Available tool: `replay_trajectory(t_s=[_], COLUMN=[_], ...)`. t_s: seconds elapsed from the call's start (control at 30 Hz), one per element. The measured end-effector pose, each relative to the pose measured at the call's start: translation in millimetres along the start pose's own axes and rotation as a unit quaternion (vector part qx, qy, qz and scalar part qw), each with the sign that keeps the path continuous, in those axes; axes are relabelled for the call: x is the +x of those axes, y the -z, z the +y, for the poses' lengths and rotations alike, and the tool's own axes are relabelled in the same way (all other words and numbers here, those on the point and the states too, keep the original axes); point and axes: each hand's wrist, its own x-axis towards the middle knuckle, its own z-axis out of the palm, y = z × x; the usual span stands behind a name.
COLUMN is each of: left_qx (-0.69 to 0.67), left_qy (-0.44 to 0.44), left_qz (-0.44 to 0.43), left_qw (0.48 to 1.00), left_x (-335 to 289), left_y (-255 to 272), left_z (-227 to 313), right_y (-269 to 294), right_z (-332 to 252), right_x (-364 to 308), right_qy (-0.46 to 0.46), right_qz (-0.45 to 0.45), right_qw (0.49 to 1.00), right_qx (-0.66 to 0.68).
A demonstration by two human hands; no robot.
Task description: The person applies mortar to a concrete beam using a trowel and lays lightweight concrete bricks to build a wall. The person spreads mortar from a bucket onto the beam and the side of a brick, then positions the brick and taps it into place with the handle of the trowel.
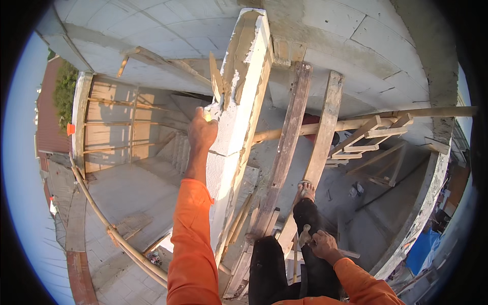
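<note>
A narrow wall of white blocks (222,173) runs away from me, with wet grey mortar (248,38) spread along the far part of its top. My left hand (202,131) is closed round the yellow handle of a trowel (216,79) at the wall's left edge. The trowel's mortar-smeared blade points away from me, beside the mortar. Above my right knee, my right hand (325,246) is closed round a hammer (305,236). Its head shows left of my fist; the fingers hide part of the handle.
My bare foot (306,190) stands on one of two long wooden planks (325,122) right of the wall, high above the floor. Bamboo poles (284,133) cross beneath them. A wooden frame (363,137) lies right, and a bent bamboo rail (109,226) runs left.
</note>
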Motion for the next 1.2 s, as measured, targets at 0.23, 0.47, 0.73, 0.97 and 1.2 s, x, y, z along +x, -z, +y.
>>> replay_trajectory(t_s=[0.23, 0.47, 0.73, 0.97, 1.2], left_qx=[0.027, -0.087, -0.391, -0.018, 0.034], left_qy=[0.008, 0.114, 0.268, 0.094, 0.135], left_qz=[-0.030, -0.054, -0.158, -0.128, -0.157], left_qw=[0.999, 0.988, 0.866, 0.987, 0.978], left_x=[-1, -48, -55, 5, -86], left_y=[-5, 3, -26, -58, -48], left_z=[30, 16, 57, 76, 22], right_y=[44, 46, 52, 65, 74], right_z=[20, 31, 35, 27, 30], right_x=[28, 26, 34, 41, 47], right_qy=[-0.015, -0.032, -0.034, -0.042, -0.036], right_qz=[0.018, 0.013, 0.012, -0.023, -0.011], right_qw=[0.999, 0.998, 0.997, 0.998, 0.997], right_qx=[0.034, 0.061, 0.070, 0.048, 0.067])
